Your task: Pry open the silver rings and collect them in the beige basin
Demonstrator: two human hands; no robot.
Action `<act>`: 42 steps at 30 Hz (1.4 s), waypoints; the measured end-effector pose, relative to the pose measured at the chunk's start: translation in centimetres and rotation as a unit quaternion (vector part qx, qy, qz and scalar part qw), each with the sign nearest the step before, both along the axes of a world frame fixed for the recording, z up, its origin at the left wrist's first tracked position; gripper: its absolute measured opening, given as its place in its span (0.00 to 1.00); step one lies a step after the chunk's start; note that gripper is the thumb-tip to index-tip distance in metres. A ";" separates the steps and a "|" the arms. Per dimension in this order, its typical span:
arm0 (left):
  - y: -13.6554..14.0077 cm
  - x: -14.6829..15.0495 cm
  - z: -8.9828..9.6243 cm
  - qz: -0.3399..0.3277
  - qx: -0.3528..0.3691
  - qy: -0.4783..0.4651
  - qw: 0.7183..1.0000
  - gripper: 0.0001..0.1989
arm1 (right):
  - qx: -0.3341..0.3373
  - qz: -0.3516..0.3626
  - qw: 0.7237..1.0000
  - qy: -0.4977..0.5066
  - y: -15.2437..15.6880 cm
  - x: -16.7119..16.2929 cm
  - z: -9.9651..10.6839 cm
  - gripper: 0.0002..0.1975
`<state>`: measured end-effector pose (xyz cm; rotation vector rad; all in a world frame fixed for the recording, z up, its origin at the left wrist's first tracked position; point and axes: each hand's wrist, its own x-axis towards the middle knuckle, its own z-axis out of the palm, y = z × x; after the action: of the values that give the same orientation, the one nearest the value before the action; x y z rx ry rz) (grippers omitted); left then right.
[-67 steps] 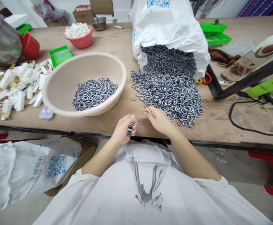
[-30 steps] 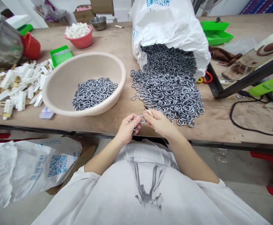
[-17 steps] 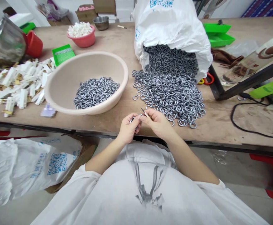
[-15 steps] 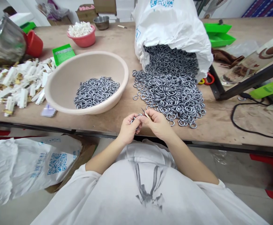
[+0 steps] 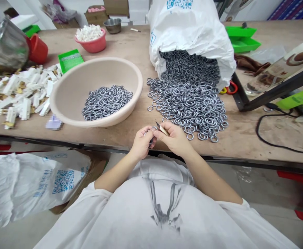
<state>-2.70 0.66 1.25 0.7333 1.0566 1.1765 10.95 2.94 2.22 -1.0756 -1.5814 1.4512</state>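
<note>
My left hand (image 5: pixel 142 141) is closed around a few grey rings (image 5: pixel 151 133), partly hidden by the fingers. Close against it, my right hand (image 5: pixel 176 138) pinches a small pointed tool (image 5: pixel 163 129) with a pale handle and dark tip; its exact kind I cannot make out. The tip points up and to the left, above the rings. Just beyond my hands lies a heap of loose grey rings (image 5: pixel 190 100), spilling from a white sack (image 5: pixel 190 27). To the left stands a beige basin (image 5: pixel 70 90) with more such rings (image 5: pixel 107 102) inside.
White and brass-coloured parts (image 5: pixel 24 90) are piled at the left beside a metal bowl (image 5: pixel 8 45). A green tray (image 5: pixel 70 61) and a pink bowl (image 5: pixel 91 45) sit behind the basin. A black metal frame (image 5: pixel 278 83) and cable (image 5: pixel 260 135) are at the right.
The tool in my right hand has shifted slightly up and left, with more of its pale handle showing. My right fingers have moved slightly; both hands stay together at the same place.
</note>
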 end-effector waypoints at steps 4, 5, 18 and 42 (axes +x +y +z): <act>0.0 -0.1 -0.5 -0.003 0.018 0.011 1.000 0.19 | -0.007 0.003 1.000 0.021 -0.1 -0.1 0.2 0.21; 0.1 -0.2 -0.7 -0.004 0.026 0.015 1.000 0.19 | -0.010 0.003 1.000 0.027 -0.2 -0.1 0.3 0.22; 0.2 -0.6 -1.5 -0.031 0.057 0.054 0.996 0.18 | -0.031 0.015 0.999 0.037 0.0 0.2 -0.5 0.23; -0.2 0.3 -0.6 -0.026 0.004 0.021 0.999 0.19 | -0.002 -0.027 0.999 0.026 -0.4 0.3 -0.6 0.23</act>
<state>-2.42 0.49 0.68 0.7908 1.0616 1.1250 11.29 2.50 1.66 -1.0669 -1.5026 1.4365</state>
